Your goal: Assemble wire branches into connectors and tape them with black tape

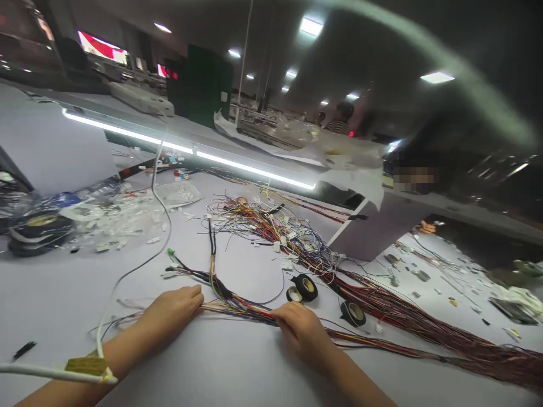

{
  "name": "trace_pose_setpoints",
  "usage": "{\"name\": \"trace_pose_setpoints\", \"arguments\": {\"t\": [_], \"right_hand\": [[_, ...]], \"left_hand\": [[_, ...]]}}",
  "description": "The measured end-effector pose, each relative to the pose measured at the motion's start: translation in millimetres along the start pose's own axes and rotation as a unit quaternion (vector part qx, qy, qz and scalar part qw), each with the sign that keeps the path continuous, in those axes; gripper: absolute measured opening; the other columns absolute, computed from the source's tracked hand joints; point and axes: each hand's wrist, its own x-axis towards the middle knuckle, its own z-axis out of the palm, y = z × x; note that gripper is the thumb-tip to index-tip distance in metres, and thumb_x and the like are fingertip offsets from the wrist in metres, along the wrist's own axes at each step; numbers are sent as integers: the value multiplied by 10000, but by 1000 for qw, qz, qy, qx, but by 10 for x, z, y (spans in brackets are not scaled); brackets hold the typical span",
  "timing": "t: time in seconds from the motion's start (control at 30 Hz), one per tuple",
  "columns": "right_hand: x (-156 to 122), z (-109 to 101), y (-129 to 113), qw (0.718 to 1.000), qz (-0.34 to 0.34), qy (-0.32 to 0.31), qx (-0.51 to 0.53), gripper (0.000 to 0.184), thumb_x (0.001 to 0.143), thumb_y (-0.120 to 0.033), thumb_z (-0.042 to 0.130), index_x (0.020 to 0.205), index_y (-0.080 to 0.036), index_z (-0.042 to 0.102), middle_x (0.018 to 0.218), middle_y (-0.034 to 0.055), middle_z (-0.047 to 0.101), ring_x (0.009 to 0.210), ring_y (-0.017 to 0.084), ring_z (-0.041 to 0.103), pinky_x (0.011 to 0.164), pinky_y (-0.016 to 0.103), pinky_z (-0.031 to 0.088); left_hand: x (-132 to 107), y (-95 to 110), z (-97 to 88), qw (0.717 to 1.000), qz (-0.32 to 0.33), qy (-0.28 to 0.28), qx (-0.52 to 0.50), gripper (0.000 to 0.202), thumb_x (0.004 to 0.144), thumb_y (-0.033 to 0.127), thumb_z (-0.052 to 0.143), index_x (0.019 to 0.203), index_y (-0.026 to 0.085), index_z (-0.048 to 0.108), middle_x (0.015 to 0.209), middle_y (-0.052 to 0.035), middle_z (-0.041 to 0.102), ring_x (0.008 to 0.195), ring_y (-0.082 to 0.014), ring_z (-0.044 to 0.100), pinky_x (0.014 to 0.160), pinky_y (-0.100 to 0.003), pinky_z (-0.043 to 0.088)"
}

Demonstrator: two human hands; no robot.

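Note:
A wire harness (pixel 237 305) of thin coloured wires, partly wrapped in black tape, runs across the table in front of me. My left hand (pixel 176 305) is closed on loose wires at its left part, with the fingertips pressed together. Farther right, my right hand (pixel 299 328) pinches the bundle between thumb and fingers. Taped branches end in small connectors, among them a green connector (pixel 171 252), beyond my left hand. Just past my right hand stand a black tape roll (pixel 306 287) and a second tape roll (pixel 355 312).
A thick pile of wires (pixel 382 305) stretches from the middle to the lower right. Plastic bags (pixel 123 217) and a black coil (pixel 40 232) lie at left. A white cable (pixel 163 203) hangs near a lit tube lamp (pixel 254 168). Another person's hand (pixel 426 227) shows at right.

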Motion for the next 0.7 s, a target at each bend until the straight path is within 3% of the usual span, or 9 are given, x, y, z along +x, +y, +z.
{"name": "trace_pose_setpoints", "arguments": {"t": [0.2,0.33,0.47,0.6,0.7], "right_hand": [[524,605,-322,991,-132,-6,32,390,884,-134,477,1218,-307,579,1090,64,669,973,217,605,830,376,477],[887,988,-591,990,-135,-34,29,521,838,-141,530,1339,-280,503,1334,82,554,1203,258,517,1000,428,433],[1133,1291,-835,993,-95,-71,-22,573,849,-150,527,1414,-197,443,1471,112,417,1341,289,392,1104,460,341],[1179,1408,-905,991,-91,-95,-30,504,910,-196,476,1414,-200,451,1484,74,398,1377,269,349,1131,457,301],[1157,1383,-895,986,-109,-128,-18,641,885,-367,564,1469,-213,351,1536,73,268,1410,298,275,1153,496,230]], "left_hand": [[-311,-662,-70,998,-23,46,28,374,945,472,395,752,201,565,738,-34,581,674,-186,555,651,-300,383],[-616,-1061,-251,996,-58,58,36,341,931,471,438,769,209,586,788,-48,598,779,-202,557,728,-311,382],[-876,-1318,-386,978,-172,88,85,292,924,416,468,775,203,600,808,-50,598,809,-200,555,759,-313,376],[-1138,-1336,-440,947,-265,137,117,265,950,272,378,928,166,621,943,-105,610,928,-250,548,802,-369,379],[-1230,-1036,-346,947,-270,152,90,302,956,326,380,918,167,633,929,-98,631,917,-252,565,820,-390,402]]}}
